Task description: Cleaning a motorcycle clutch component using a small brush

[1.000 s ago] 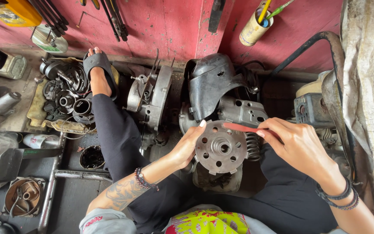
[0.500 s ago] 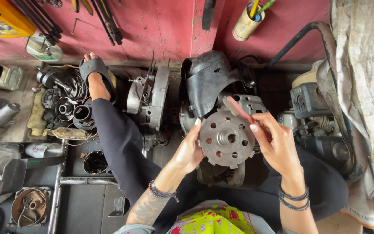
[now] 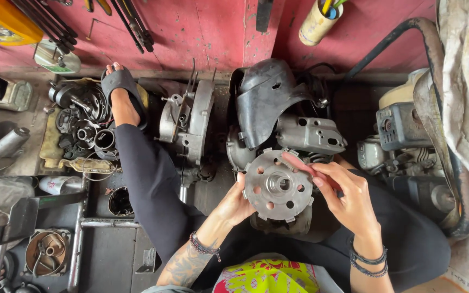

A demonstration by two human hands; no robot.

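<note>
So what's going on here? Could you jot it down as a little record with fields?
setting: workshop floor beside a red wall, person seated among engine parts
left hand: supports the round metal disc from below at its left edge
right hand: holds a reddish tool against the disc's upper right edge
disc: notched rim, ring of holes, central hub, face turned up to the camera
behind the disc: dark curved cover, grey engine casing
left side: sandalled foot among gears and rings

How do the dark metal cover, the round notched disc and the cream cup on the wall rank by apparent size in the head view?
1. Dark metal cover.
2. Round notched disc, nearer the camera, so unsure.
3. Cream cup, clearly smallest.
</note>
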